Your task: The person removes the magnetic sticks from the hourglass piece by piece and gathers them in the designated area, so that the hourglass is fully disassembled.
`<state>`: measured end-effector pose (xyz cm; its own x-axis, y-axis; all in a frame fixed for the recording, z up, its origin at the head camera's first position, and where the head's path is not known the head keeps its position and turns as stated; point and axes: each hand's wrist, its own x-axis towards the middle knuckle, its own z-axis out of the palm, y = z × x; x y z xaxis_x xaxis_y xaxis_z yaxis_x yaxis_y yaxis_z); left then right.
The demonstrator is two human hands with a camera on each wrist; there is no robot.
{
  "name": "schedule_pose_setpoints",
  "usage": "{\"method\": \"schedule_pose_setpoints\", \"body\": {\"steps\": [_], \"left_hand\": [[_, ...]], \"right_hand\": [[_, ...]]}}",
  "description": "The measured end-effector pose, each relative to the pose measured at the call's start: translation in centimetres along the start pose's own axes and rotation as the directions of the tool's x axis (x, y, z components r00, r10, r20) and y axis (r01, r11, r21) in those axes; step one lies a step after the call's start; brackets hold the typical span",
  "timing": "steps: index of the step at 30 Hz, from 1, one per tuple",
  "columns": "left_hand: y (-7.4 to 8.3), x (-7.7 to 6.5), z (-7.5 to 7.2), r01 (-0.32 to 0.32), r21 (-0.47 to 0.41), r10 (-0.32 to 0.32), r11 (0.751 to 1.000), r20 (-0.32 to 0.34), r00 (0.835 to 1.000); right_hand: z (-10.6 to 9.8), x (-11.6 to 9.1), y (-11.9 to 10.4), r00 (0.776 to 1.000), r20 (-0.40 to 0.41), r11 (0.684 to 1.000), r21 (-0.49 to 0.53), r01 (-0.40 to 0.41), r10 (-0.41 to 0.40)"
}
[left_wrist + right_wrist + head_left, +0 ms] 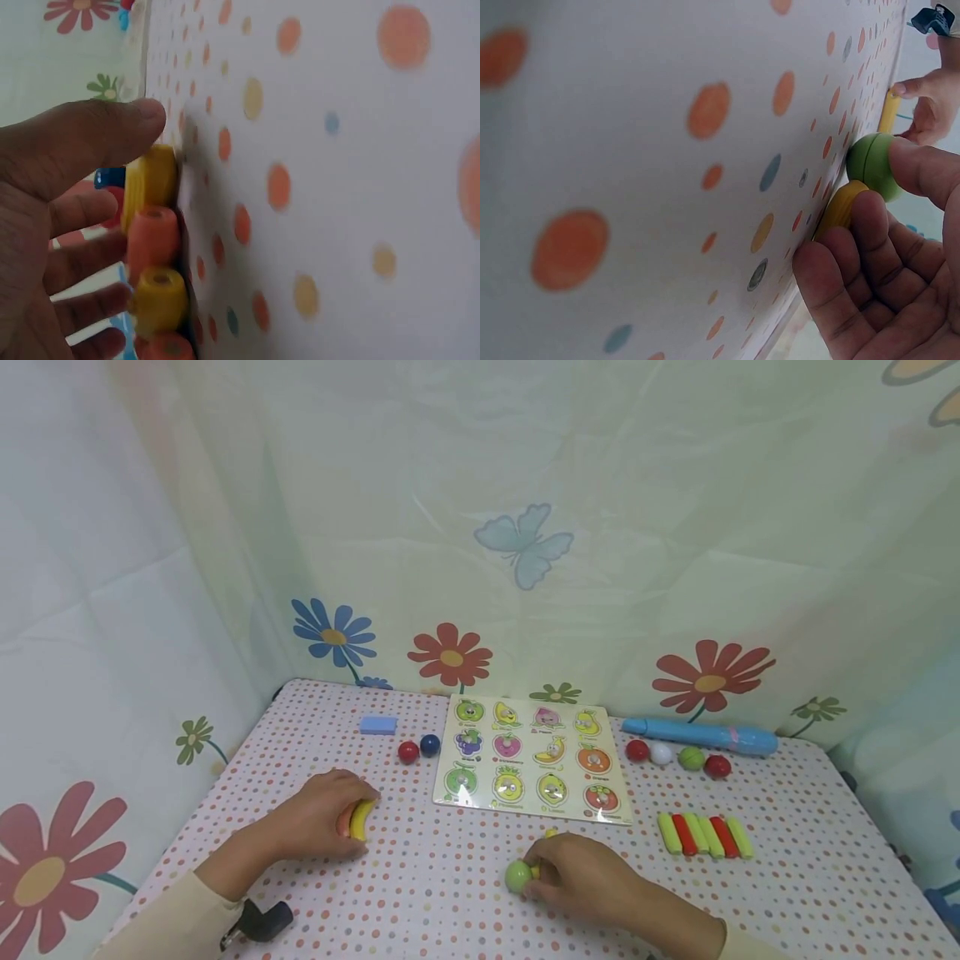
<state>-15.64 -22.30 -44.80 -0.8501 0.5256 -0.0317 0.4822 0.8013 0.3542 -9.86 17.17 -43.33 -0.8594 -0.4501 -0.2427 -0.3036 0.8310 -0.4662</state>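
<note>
My left hand (326, 814) lies around a row of short sticks on the left, its thumb by the yellow stick (152, 180) at the end. Beside that stick is an orange stick (154, 238), with more yellow and orange ones following; their facing ends show holes. The left fingers stretch loosely along the row. At front centre, my right hand (588, 877) has its thumb against a green ball (874, 161) with a seam. Its bent fingers touch a yellow stick (842, 206) that lies against the ball and is partly hidden by the hand.
Behind the hands lies a fruit puzzle board (487, 777). A red ball (408, 752), a dark blue ball (430, 744) and a blue block (378, 725) are left of it. To its right are several balls, a blue wand (697, 735) and a row of green and red sticks (705, 836).
</note>
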Motion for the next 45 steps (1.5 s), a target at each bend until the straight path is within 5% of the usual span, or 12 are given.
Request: {"method": "schedule_pose_setpoints", "body": {"steps": [4,9,21,26,37,45], "left_hand": [[1.7,0.0,0.5,-0.012,0.026,0.012,1.000,0.015,1.000],[5.2,0.3,0.7,-0.108,0.015,0.107,0.994,0.025,0.994],[11.3,1.6,2.3,-0.305,-0.017,0.305,0.952,0.116,0.945],[12.2,2.3,3.3,-0.314,-0.017,0.313,0.949,0.130,0.941],[12.4,3.6,4.2,-0.241,0.002,0.240,0.971,0.052,0.969],[13.2,4.1,4.4,-0.247,-0.013,0.248,0.969,0.034,0.968]], "right_hand": [[0.0,0.0,0.1,1.000,0.001,1.000,0.000,0.002,-0.002],[0.0,-0.1,0.3,1.000,-0.002,1.000,0.000,0.009,-0.009],[0.2,0.0,0.3,1.000,-0.004,1.000,-0.008,0.026,-0.026],[0.0,0.0,0.4,0.998,0.010,0.998,-0.019,0.056,-0.056],[0.0,-0.1,0.2,0.989,0.024,0.983,-0.106,0.151,-0.149],[0.0,-0.3,-0.2,0.994,0.027,0.990,-0.085,0.112,-0.110]]}}
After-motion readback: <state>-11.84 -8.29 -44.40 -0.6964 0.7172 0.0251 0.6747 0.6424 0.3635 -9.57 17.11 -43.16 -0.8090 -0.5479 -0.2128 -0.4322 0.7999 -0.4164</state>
